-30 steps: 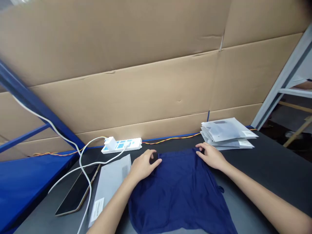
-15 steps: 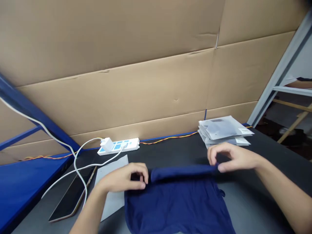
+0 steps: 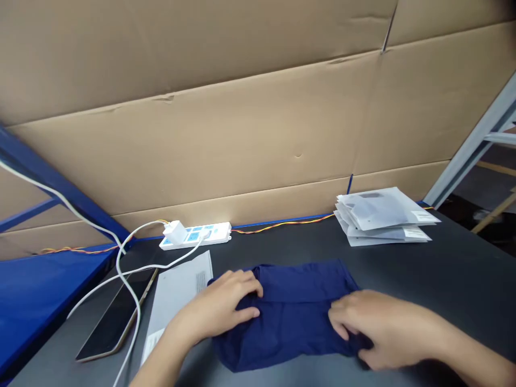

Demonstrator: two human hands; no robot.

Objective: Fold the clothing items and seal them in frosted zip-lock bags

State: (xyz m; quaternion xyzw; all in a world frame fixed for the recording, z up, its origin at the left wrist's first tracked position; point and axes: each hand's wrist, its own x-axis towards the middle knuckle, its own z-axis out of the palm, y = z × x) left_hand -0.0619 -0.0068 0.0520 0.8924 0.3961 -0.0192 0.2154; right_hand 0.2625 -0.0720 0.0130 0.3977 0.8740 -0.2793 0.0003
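Observation:
A folded navy-blue cloth garment (image 3: 296,312) lies on the black tabletop in front of me, its upper part turned over in a flat band. My left hand (image 3: 228,303) rests on its left side, fingers curled into the fabric with the thumb a little apart from them. At the lower right corner, my right hand (image 3: 379,328) grips the fabric between its bent fingers and thumb. Which kind of garment it is, I cannot tell. Beside my left hand, partly under the forearm, is a frosted plastic bag (image 3: 177,293) with printed text and a label.
Frosted bags (image 3: 382,215) with labels are stacked at the back right. A white power strip (image 3: 197,235) with a plugged-in charger sits by the cardboard wall (image 3: 242,145). Its white cable (image 3: 137,306) loops across a dark phone or tablet (image 3: 115,317) on the left.
The garment's raised far edge has been folded down toward me, and its near edge now lies higher in view. My right hand has come down to the garment's lower right corner.

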